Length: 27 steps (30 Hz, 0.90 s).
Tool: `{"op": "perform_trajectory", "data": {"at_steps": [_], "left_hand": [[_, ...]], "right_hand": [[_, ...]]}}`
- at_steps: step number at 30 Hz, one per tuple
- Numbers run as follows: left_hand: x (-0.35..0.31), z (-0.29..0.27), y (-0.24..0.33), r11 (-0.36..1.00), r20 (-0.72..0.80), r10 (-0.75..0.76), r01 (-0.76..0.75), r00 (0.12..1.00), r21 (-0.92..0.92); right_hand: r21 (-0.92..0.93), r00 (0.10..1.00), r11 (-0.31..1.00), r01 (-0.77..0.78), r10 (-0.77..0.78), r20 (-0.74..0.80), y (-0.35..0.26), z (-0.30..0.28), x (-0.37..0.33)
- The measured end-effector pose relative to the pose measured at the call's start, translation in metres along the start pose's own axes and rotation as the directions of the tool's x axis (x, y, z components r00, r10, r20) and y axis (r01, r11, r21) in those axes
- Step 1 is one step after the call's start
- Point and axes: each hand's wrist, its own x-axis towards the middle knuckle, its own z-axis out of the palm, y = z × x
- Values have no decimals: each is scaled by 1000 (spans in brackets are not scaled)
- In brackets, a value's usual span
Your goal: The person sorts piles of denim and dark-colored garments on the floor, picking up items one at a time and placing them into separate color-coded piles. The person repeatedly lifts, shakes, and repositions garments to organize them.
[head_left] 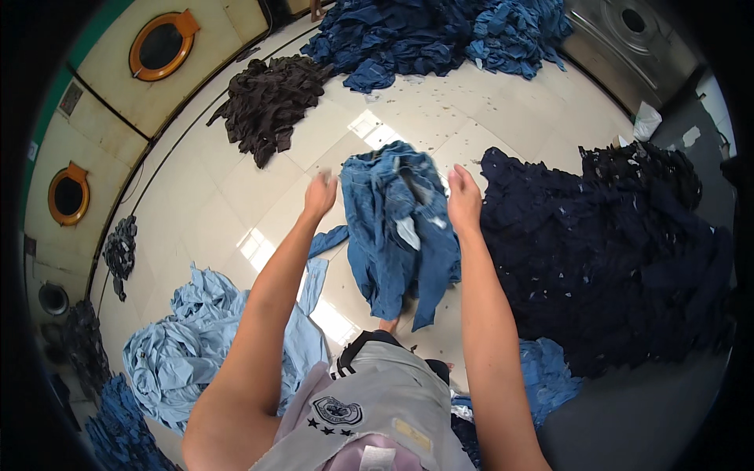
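In front of me a pair of blue denim jeans [381, 235] hangs spread between my hands, its waist end away from me and its legs toward me. White pocket cloth shows at its middle. My left hand [320, 195] is beside the jeans' upper left edge, its fingers smeared by motion. On the other side, my right hand [464, 196] is raised just off the upper right edge with its fingers apart, and I see no cloth in it. The jeans seem to be off the floor, though I cannot tell what bears them.
Pale blue garments [184, 345] lie on the tiled floor to my left. A large dark navy heap [597, 259] spreads at right. Farther off are a dark brown pile [271, 102] and a blue denim heap [393, 35]. Machines with orange-rimmed round doors [162, 47] line the left.
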Motion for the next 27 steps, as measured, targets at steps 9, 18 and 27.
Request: {"op": "perform_trajectory", "data": {"at_steps": [9, 18, 27], "left_hand": [[-319, 107, -173, 927, 951, 39, -366, 308, 81], [-307, 242, 53, 994, 970, -109, -4, 216, 113], [-331, 381, 301, 995, 990, 54, -87, 133, -42]], "right_hand": [[-755, 656, 467, -461, 752, 65, 334, -168, -422], [166, -322, -303, -939, 941, -107, 339, -241, -779], [706, 105, 359, -610, 920, -377, 335, -267, -659]]}}
